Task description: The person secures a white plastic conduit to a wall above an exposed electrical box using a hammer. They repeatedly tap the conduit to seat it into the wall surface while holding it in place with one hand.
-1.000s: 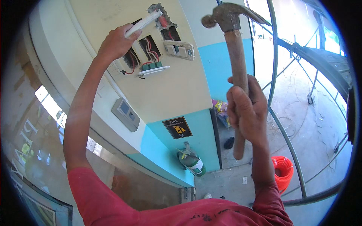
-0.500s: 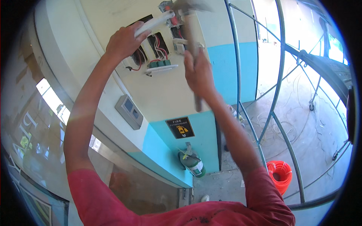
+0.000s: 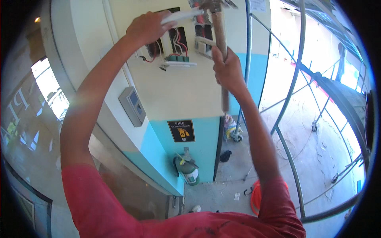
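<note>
My right hand [image 3: 231, 72] is wrapped round the wooden handle of a hammer [image 3: 219, 31], whose metal head is up at the top of the wall. A flat white strip [image 3: 182, 16] is gripped in my raised left hand [image 3: 147, 28]; its far end reaches the hammer head, and I cannot tell whether they touch. Behind it, a wall box [image 3: 200, 18] shows red inside. Below my left hand are box openings with loose red and white wires [image 3: 180, 41]. A white faceplate with green terminals [image 3: 177, 59] hangs from them. Near the hammer handle dangles another white switch plate [image 3: 203, 47].
A grey wall device [image 3: 133, 106] is on the left pillar. Below are an extinguisher sign [image 3: 181, 131] and a green cylinder [image 3: 188, 170]. Metal scaffold tubes [image 3: 299, 71] stand close on my right. Orange coiled tubing [image 3: 256, 198] and loose cables lie on the floor.
The view has shifted, so the wall appears further right. The hammer, blurred before, is now sharper, with its head at the strip's far end. Both hands keep their holds.
</note>
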The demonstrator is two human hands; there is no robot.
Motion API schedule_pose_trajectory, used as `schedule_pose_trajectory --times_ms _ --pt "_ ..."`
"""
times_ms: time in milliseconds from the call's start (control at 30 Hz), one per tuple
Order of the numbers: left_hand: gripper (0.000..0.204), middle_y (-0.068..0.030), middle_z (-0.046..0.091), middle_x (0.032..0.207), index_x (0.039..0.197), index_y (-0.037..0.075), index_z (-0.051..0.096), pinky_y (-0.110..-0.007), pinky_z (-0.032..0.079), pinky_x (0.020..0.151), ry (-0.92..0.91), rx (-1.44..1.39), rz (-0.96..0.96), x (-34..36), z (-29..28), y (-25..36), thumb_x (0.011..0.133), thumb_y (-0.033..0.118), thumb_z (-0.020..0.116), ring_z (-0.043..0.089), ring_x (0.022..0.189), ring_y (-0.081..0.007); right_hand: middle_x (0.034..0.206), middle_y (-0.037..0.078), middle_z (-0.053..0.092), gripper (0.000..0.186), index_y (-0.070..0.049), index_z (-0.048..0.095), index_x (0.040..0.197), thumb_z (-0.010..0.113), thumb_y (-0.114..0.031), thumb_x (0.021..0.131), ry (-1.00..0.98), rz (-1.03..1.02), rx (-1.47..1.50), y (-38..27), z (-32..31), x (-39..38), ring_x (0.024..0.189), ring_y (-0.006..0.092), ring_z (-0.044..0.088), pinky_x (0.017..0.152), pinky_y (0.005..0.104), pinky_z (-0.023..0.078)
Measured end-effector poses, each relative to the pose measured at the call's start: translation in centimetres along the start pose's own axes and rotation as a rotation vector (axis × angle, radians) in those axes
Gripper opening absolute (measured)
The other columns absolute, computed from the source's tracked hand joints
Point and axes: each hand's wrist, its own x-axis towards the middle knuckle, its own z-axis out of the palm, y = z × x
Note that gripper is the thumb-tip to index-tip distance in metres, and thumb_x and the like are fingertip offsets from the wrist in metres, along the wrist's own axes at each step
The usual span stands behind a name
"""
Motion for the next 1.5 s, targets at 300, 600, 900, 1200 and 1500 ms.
schedule_pose_trajectory --times_ms 300,600,900,1200,1500 --pt "0.040 -0.0102 0.067 0.082 0.117 0.017 0.058 -0.045 0.052 0.073 -0.065 0.005 -0.046 -0.4 -1.1 0.9 0.093 0.048 0.048 0.066 0.079 -0.0285 0.058 0.002 0.045 0.026 -0.005 0.052 0.090 0.042 -0.027 0.099 0.013 -0.912 0.343 -9.2 -11.6 0.1 0.044 0.0106 0.044 0.042 0.0255 0.038" --pt "0.043 -0.0145 0.066 0.081 0.113 0.012 0.054 -0.047 0.051 0.070 0.030 0.126 0.007 -0.9 0.3 -1.7 0.095 0.049 0.044 0.066 0.077 -0.0310 0.058 -0.001 0.046 0.039 -0.004 0.050 0.084 0.051 -0.041 0.096 -0.061 -0.079 0.164 -6.8 -2.2 0.0 0.045 0.0093 0.046 0.042 0.0265 0.039" --pt "0.044 -0.0137 0.066 0.075 0.115 0.011 0.053 -0.045 0.053 0.069 0.004 0.045 0.027 -0.1 0.2 -0.7 0.095 0.049 0.044 0.065 0.072 -0.0312 0.072 0.006 0.061 0.030 -0.004 0.057 0.087 0.053 -0.033 0.094 0.165 -0.746 0.072 -3.3 -5.8 4.4 0.065 0.0194 0.059 0.064 0.0342 0.050" --pt "0.042 -0.0125 0.064 0.073 0.113 0.010 0.052 -0.044 0.052 0.069 -0.016 0.072 0.009 -0.5 0.2 -0.7 0.096 0.047 0.043 0.065 0.072 -0.0282 0.056 -0.002 0.044 0.022 -0.008 0.053 0.084 0.059 -0.028 0.091 0.023 -0.402 0.351 -12.7 -9.2 -1.5 0.041 0.0063 0.042 0.036 0.0253 0.034" --pt "0.044 -0.0133 0.065 0.078 0.115 0.009 0.051 -0.045 0.052 0.069 0.029 0.078 0.069 -0.6 2.1 -0.9 0.095 0.047 0.044 0.065 0.075 -0.0307 0.059 0.001 0.049 0.039 -0.001 0.055 0.087 0.058 -0.040 0.093 -0.123 0.066 -0.002 -4.0 -2.2 1.1 0.045 0.0088 0.046 0.040 0.0257 0.040"
